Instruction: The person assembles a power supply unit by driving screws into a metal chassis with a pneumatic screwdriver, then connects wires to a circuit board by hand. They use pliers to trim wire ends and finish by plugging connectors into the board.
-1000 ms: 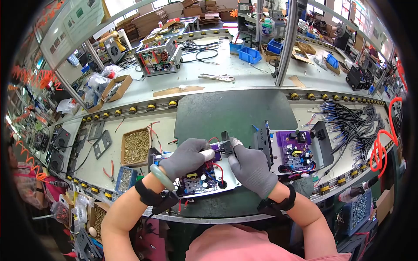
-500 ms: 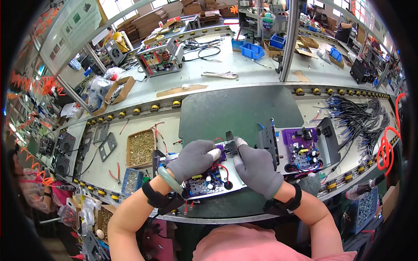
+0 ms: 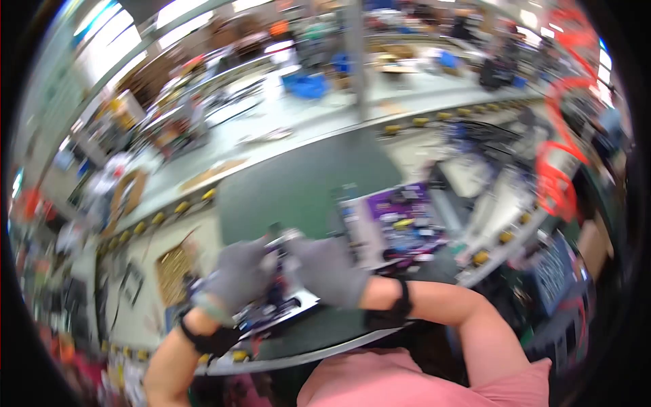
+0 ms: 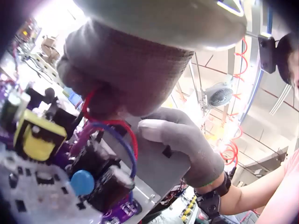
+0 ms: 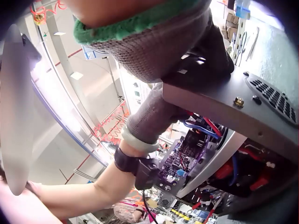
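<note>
The purple circuit board [image 3: 274, 308] on its grey metal chassis [image 5: 224, 105] sits under and between 2 gloved hands. The left hand [image 3: 236, 278] curls around red and blue wires [image 4: 122, 135]; the right hand [image 3: 324, 270] grips the chassis edge. A 2nd assembly [image 3: 400, 220] lies just right.
</note>
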The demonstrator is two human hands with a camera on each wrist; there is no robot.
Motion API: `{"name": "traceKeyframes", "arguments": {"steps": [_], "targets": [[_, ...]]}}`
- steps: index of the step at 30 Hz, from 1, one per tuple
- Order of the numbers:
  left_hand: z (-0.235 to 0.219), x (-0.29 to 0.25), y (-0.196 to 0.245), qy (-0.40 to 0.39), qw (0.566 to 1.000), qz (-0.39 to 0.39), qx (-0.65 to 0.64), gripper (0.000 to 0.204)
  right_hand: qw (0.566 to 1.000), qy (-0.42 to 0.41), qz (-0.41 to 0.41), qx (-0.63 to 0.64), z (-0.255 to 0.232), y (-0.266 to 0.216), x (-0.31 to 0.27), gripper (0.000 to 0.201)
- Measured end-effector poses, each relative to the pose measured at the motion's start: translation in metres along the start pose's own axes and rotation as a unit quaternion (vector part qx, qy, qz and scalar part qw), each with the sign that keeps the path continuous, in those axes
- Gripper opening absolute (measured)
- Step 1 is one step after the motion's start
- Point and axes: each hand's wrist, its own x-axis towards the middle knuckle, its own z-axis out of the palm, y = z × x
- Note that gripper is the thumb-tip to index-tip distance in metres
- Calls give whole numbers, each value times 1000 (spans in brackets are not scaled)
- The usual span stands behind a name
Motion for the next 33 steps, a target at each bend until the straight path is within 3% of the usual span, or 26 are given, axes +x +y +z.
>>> {"name": "traceKeyframes", "arguments": {"steps": [2,3,4,6,8,9,11,12,13,14,15,17,19,23,24,26,28,29,30,32,33], "targets": [[-20,4,3,-47,992,66,98,25,992,-94,0,-89,-15,-18,-3,32],[-34,8,12,-111,981,75,138,18,998,-55,-16,-2,-16,-21,-9,31],[-39,10,19,13,973,138,183,19,995,-13,-48,85,-22,-18,-15,30],[-39,26,44,210,936,208,190,46,990,68,-94,78,-66,-26,-36,35],[-44,27,89,28,978,123,164,57,973,200,-43,-104,-104,-3,-45,43],[-18,31,77,127,912,289,261,67,944,253,-36,-206,-122,30,-47,44],[6,29,86,-9,928,262,266,89,897,315,73,-302,-155,74,-64,43],[17,26,89,-68,954,206,205,95,886,311,145,-312,-158,87,-77,40],[27,25,81,-82,972,187,118,96,937,209,221,-173,-158,98,-86,44],[28,23,79,-99,981,165,28,97,937,209,219,-176,-155,103,-84,44],[28,23,75,-98,982,162,25,97,928,207,225,-213,-149,108,-83,49],[18,14,76,-48,984,161,-63,64,923,215,213,-238,-140,99,-82,53],[15,9,68,-44,986,148,-66,68,930,201,164,-259,-131,91,-84,28],[3,-16,43,-33,989,129,-57,72,955,199,113,-189,-119,48,-86,21],[3,-21,37,-23,991,121,-62,73,964,177,98,-175,-118,44,-84,32],[2,-31,26,-42,996,61,-54,74,953,57,242,-171,-123,42,-80,58],[4,-36,18,-29,995,100,-2,75,978,4,209,-6,-143,68,-75,80],[5,-38,16,-16,995,102,-14,73,964,-50,253,66,-157,76,-60,77],[5,-39,17,-12,996,89,-14,73,976,-9,171,136,-153,105,-52,71],[4,-37,20,-29,996,83,-4,72,974,-33,132,184,-151,137,-18,56],[3,-36,21,-44,997,64,-16,70,944,-105,218,225,-153,137,2,52]]}}
